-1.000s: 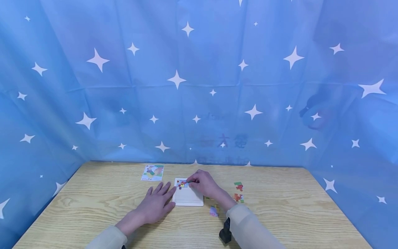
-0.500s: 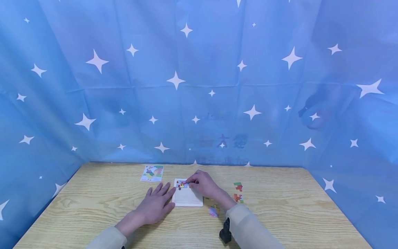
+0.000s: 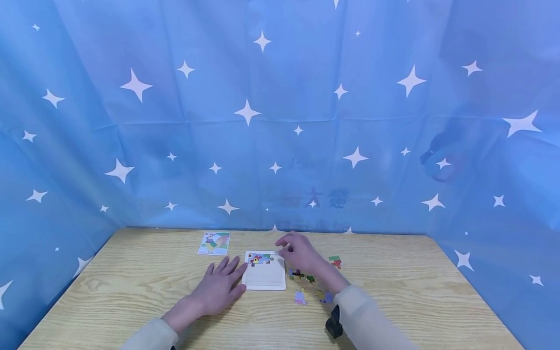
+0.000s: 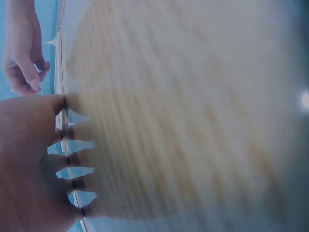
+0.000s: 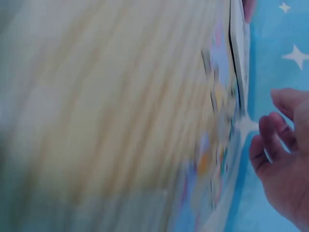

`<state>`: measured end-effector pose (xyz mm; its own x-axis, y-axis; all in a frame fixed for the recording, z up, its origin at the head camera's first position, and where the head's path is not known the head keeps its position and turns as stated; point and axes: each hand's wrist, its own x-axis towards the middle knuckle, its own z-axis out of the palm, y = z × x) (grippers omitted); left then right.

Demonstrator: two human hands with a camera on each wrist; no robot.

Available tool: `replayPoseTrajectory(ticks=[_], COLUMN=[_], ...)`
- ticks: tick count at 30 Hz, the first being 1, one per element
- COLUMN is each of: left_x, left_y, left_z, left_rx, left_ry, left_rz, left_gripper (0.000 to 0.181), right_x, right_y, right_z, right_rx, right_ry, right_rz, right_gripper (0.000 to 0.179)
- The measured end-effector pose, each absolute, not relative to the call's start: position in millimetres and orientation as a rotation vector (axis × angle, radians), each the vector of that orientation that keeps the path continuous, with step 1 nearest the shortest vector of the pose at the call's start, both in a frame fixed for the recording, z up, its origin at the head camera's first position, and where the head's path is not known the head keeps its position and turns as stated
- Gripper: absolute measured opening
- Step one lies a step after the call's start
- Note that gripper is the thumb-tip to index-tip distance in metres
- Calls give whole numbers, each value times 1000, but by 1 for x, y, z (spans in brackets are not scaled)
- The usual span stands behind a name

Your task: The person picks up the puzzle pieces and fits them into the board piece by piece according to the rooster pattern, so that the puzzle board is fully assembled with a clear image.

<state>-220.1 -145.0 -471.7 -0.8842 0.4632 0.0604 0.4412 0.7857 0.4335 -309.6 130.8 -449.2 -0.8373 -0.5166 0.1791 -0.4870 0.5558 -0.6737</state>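
Observation:
A white puzzle tray [image 3: 264, 281] lies on the table in the head view. Joined puzzle pieces [image 3: 260, 259] fill part of its top row, in colourful print. My left hand [image 3: 217, 290] rests with fingers spread, its index fingertip and thumb right at the tray's left edge. Above the tray's upper right corner hovers my right hand [image 3: 301, 253]. In the right wrist view its thumb and loosely bent fingers [image 5: 273, 140] stand apart, with nothing between them. The left wrist view shows the left hand [image 4: 29, 164] with its fingertips down on the wooden tabletop.
Several loose pieces lie right of the tray, including a lilac piece [image 3: 300, 298], a dark-patterned piece [image 3: 297, 273] and a green-and-red piece [image 3: 335, 262]. A printed picture card [image 3: 214, 243] lies at the back left. A blue star-patterned curtain [image 3: 280, 116] hangs behind the table.
My right hand has let go of a puzzle piece in the tray's top row and moved up and right. More loose pieces now show beside its forearm. The left hand stays put.

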Motion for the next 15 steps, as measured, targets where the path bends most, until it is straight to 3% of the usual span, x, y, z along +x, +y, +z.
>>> replayPoseTrajectory(ticks=[15], left_x=[-220], left_y=[-145], left_z=[-471], left_rx=[745], left_ry=[2919], left_rz=[705], left_gripper=[57], right_x=[-308], right_y=[206], right_z=[-436], right_rx=[-629], right_ry=[2901], right_rz=[-1216], right_gripper=[23])
